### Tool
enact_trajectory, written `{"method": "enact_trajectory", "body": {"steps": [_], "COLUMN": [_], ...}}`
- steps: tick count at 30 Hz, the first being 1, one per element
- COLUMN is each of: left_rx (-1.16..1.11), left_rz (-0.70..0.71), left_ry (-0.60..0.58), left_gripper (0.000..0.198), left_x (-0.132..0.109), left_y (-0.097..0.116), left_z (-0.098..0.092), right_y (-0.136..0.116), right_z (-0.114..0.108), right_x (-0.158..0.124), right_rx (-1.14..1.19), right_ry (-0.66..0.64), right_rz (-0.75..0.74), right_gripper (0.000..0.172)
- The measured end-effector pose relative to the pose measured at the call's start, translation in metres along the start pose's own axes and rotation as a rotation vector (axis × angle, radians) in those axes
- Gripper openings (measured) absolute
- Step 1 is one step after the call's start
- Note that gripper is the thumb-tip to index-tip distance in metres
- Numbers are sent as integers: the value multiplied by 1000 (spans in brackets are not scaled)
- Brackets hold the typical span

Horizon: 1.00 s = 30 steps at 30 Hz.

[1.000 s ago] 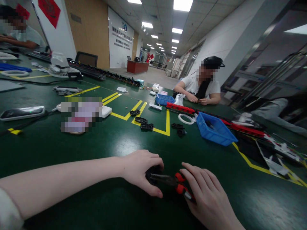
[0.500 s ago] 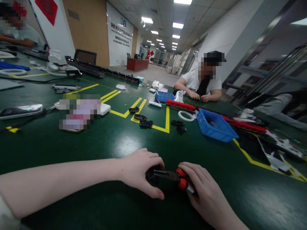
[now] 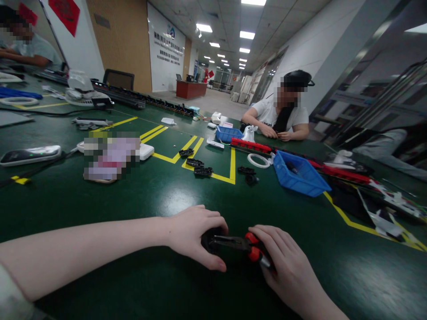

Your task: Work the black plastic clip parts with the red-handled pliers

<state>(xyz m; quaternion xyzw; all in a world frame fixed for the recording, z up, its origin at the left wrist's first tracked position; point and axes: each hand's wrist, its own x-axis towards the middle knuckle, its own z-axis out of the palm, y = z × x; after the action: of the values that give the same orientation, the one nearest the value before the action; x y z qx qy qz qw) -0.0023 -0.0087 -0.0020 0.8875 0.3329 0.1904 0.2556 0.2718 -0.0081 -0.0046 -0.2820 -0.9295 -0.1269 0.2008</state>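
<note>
My left hand [image 3: 198, 233] is closed around a small black part [image 3: 208, 240], low over the green table [image 3: 140, 275]. Its fingers and palm hide much of the part, so its exact kind does not show. My right hand [image 3: 288, 260] grips a pair of needle-nose pliers [image 3: 254, 246] by the red-and-black handles. The pliers' dark jaws point left, and their tips touch or lie right at the black part. Further off, several similar black pieces [image 3: 203, 171] lie on and near the yellow tape lines.
A blue bin [image 3: 300, 178] stands to the right, beside a white ring [image 3: 259, 161] and long red strips [image 3: 251, 146]. A phone [image 3: 115, 158] and a white device [image 3: 30, 155] lie at left. A person in a black cap [image 3: 283, 115] sits across the table.
Both hands, the black part and the pliers keep nearly the same places. The left thumb and the pliers' jaws have shifted very slightly upward in view.
</note>
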Motion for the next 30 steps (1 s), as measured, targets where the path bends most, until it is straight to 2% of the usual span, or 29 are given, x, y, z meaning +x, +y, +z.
{"method": "enact_trajectory", "body": {"steps": [11,17,30], "left_rx": [9,20,2], "left_rz": [13,-1,21], "left_ry": [2,-18,-31], "left_gripper": [58,60,59], "left_x": [0,1,1], "left_y": [-3,-1,-3], "left_z": [2,-1,-2], "right_y": [-1,-2,-3], "right_z": [1,-2,-2], "right_x": [2,3,2], "right_rx": [-40,-6,-43], "right_ry": [49,15,32], "right_rz": [-57,-33,-43], "right_gripper": [42,43,43]}}
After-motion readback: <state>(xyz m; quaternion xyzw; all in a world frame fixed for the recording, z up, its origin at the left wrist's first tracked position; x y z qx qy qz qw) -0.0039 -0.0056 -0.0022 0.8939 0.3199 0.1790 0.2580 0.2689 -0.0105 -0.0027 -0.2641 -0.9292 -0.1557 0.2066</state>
